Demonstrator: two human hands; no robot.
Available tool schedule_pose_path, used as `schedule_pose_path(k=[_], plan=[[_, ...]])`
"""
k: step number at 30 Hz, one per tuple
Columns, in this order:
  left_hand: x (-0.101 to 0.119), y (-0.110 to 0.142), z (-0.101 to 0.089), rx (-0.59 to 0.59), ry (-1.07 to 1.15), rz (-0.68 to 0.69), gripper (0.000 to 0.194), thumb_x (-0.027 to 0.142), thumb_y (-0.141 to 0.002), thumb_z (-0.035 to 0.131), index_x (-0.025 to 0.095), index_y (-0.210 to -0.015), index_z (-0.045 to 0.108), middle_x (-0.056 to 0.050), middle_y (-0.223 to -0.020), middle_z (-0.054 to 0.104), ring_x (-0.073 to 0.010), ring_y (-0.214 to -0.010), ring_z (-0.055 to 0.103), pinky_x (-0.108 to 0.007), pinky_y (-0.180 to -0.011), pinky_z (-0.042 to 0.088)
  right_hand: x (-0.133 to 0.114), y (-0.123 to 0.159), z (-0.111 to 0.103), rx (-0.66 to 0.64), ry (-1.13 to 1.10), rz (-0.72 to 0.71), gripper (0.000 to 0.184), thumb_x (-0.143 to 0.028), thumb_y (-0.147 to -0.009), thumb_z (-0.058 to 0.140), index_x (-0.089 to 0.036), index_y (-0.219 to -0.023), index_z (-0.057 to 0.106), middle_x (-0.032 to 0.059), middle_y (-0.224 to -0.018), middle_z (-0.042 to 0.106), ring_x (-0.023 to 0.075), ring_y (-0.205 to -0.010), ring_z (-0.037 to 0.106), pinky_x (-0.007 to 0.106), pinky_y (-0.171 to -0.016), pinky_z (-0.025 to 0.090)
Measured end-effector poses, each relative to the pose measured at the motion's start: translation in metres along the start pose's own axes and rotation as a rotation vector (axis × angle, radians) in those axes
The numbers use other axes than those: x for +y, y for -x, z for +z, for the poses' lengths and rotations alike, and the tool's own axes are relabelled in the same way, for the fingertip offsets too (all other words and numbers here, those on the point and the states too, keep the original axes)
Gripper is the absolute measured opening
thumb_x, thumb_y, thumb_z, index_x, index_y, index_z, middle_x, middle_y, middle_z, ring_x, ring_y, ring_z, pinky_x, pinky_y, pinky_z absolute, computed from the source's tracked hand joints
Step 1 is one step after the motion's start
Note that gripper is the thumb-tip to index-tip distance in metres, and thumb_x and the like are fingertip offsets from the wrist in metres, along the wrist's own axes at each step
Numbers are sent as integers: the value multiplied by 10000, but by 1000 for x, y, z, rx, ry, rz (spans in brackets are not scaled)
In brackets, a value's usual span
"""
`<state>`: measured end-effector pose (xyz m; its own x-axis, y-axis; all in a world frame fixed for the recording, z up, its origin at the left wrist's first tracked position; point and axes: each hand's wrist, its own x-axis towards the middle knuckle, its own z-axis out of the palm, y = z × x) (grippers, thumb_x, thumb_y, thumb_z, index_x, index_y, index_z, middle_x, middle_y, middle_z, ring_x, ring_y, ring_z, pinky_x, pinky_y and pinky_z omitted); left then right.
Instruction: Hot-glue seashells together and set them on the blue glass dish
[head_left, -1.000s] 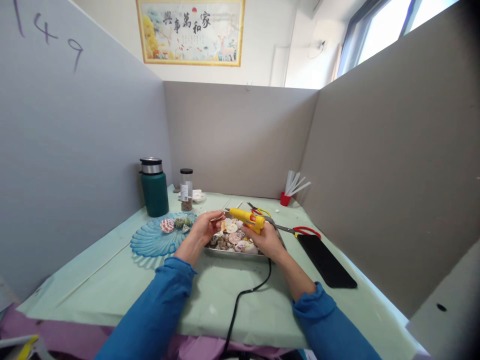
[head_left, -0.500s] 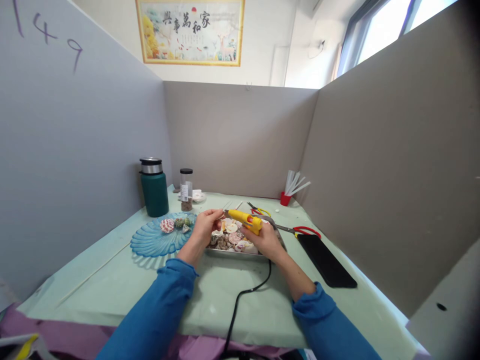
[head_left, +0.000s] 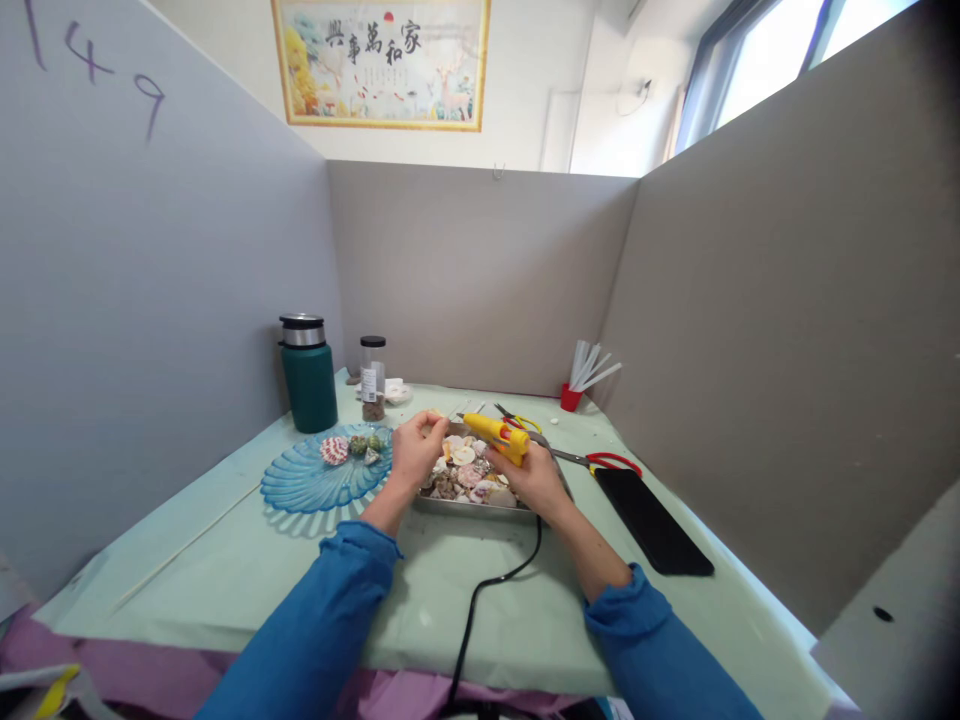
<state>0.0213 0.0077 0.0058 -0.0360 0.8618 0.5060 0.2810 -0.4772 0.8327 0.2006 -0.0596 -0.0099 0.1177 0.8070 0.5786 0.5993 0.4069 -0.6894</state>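
Observation:
My right hand (head_left: 536, 480) is wrapped round a yellow hot glue gun (head_left: 496, 435), its nozzle pointing up and left. My left hand (head_left: 418, 448) is pinched closed near the nozzle; whatever sits between its fingertips is too small to make out. Below both hands lies a metal tray (head_left: 472, 508) filled with seashells (head_left: 469, 472) and small stones. Left of my left hand is a blue scalloped glass plate (head_left: 307, 490), bearing a red-and-white shell (head_left: 334, 451) and several greenish shells (head_left: 358, 446).
A black cord (head_left: 474, 610) runs from the tray over the table's front edge. At right lie a black phone (head_left: 654, 522) and red-handled scissors (head_left: 615, 461). Behind stand a red cup (head_left: 571, 398) of glue sticks, a clear jar (head_left: 373, 380) and a green bottle (head_left: 310, 385). Partitions enclose three sides.
My left hand has drawn slightly left, away from the nozzle. The glue gun has shifted a little to the right, so a gap now shows between them.

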Motion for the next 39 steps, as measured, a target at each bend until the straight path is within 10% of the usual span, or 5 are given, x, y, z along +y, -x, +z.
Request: schedule_pose_path(k=[17,27,39], plan=[[-4,-1,1,39,-25,31,154,322,-734,589,200,-674,662,25,-486,590,-138,-484,549,-216,-514,371,-1,0,0,20,-16,25,313,-439,-771,623,-137,-828,677,47,-717,678,184,-650,603,273,-589,467],[-1,-2,-1,-188,455,-265,222,344,-631,670,151,-552,594,27,-365,478,-82,-332,396,-209,-386,308,3,-2,0,64,-56,15,317,-448,-784,610,-140,-832,671,49,-686,662,181,-630,592,273,-576,476],[0,0,1,-131,320,-167,164,298,-666,642,162,-585,600,42,-350,474,-81,-335,410,-191,-389,300,0,-1,1,32,-5,22,332,-440,-774,615,-134,-879,688,51,-744,683,186,-665,604,276,-618,474]])
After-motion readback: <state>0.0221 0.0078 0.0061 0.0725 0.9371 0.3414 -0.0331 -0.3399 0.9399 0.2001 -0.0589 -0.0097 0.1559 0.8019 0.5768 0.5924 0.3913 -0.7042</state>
